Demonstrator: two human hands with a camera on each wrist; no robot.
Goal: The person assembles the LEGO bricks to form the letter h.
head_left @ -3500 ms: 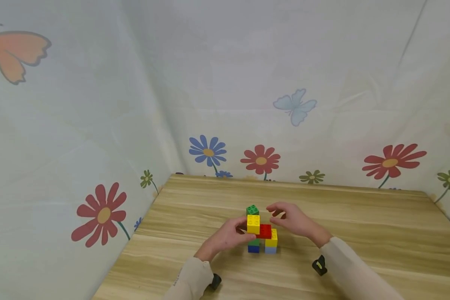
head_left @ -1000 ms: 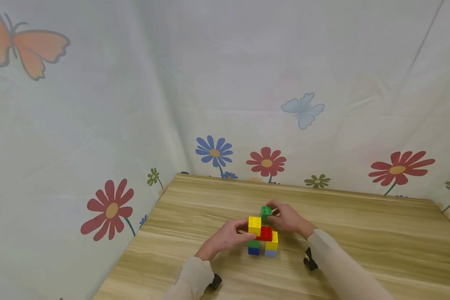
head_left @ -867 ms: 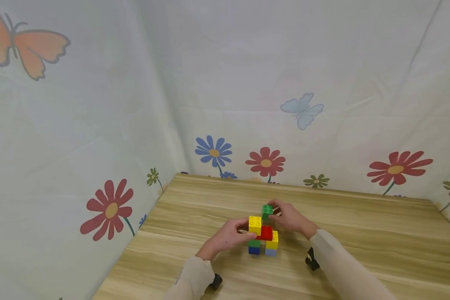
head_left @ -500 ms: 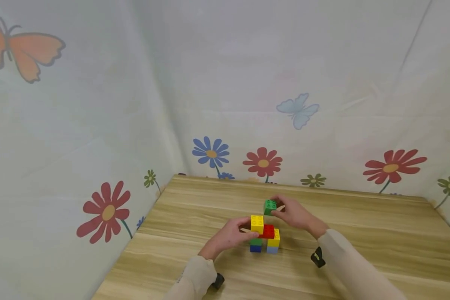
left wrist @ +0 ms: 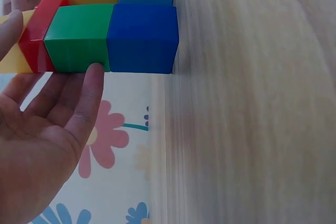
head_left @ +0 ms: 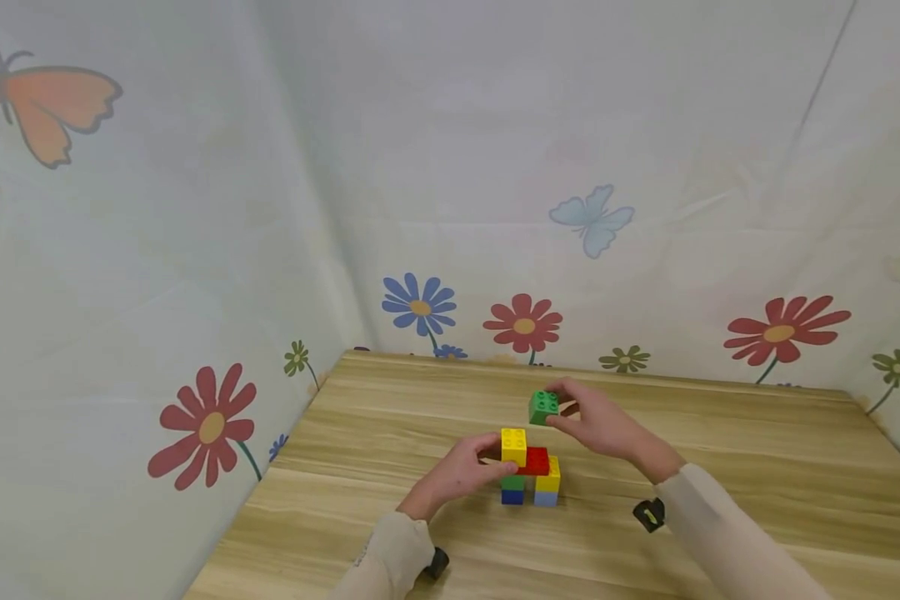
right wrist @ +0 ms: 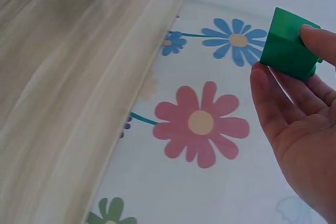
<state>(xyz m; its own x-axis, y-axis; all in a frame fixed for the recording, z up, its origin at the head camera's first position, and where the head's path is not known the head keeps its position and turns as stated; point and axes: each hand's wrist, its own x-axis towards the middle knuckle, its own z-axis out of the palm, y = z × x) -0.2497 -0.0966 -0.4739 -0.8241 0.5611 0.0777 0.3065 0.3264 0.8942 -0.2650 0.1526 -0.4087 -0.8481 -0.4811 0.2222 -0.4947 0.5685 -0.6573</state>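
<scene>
A small arch of toy building bricks stands on the table, with a yellow brick [head_left: 513, 447] on top at the left and a red brick [head_left: 537, 461] bridging two columns. The left column has a green brick [left wrist: 79, 38] over a dark blue brick [left wrist: 143, 38]; the right has yellow [head_left: 548, 475] over light blue [head_left: 546, 498]. My left hand [head_left: 461, 469] grips the arch from the left, thumb in front and fingers behind. Raised above and behind the arch, my right hand [head_left: 592, 419] pinches a loose green brick [right wrist: 290, 44], studs up, between thumb and fingers.
The wooden table [head_left: 390, 400] runs back to a white cloth wall [head_left: 450, 125] printed with flowers and butterflies. Black wrist straps [head_left: 650, 514] sit at both sleeves.
My right hand took hold of the green brick behind the arch, then lifted it up and slightly right. My left hand keeps its grip on the arch.
</scene>
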